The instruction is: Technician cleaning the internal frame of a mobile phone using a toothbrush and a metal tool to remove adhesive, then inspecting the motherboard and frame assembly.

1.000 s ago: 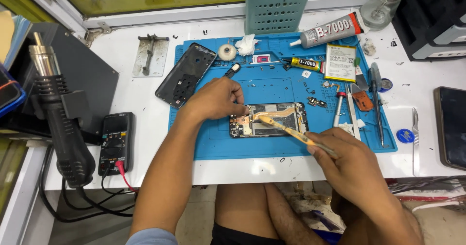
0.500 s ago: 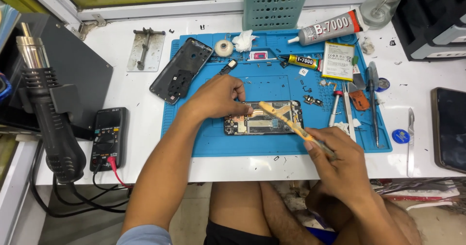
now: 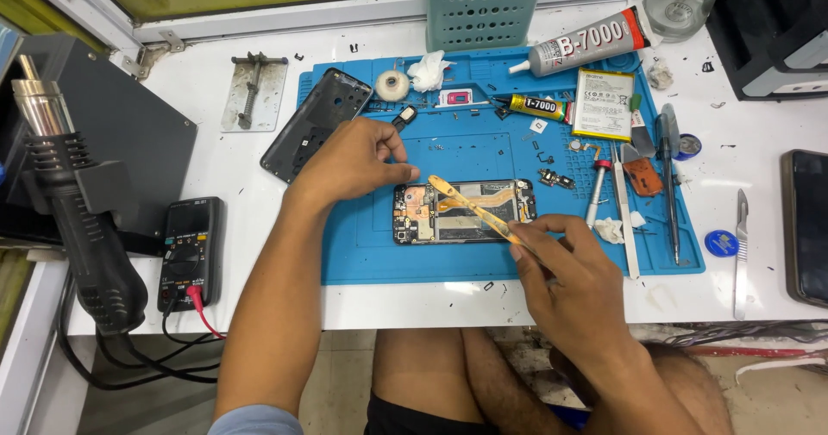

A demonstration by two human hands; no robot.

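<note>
An opened phone (image 3: pixel 466 212) with its back off lies flat on the blue work mat (image 3: pixel 414 258). My left hand (image 3: pixel 349 161) rests on the mat at the phone's left end, fingertips on its upper left corner. My right hand (image 3: pixel 565 275) pinches a pair of yellowish translucent tweezers (image 3: pixel 474 206). Their tips reach over the upper left part of the phone's inside.
On the mat: black back cover (image 3: pixel 315 125), two glue tubes (image 3: pixel 586 43), battery (image 3: pixel 602 103), screwdriver (image 3: pixel 595 195), small parts. Hot air gun (image 3: pixel 73 211) and multimeter (image 3: pixel 190 254) stand left. Another phone (image 3: pixel 806 224) and a metal blade tool (image 3: pixel 740 245) lie right. A green perforated basket (image 3: pixel 483 4) stands behind.
The tweezers' tips have slid left across the open phone toward my left hand. The left hand stays at the phone's left end.
</note>
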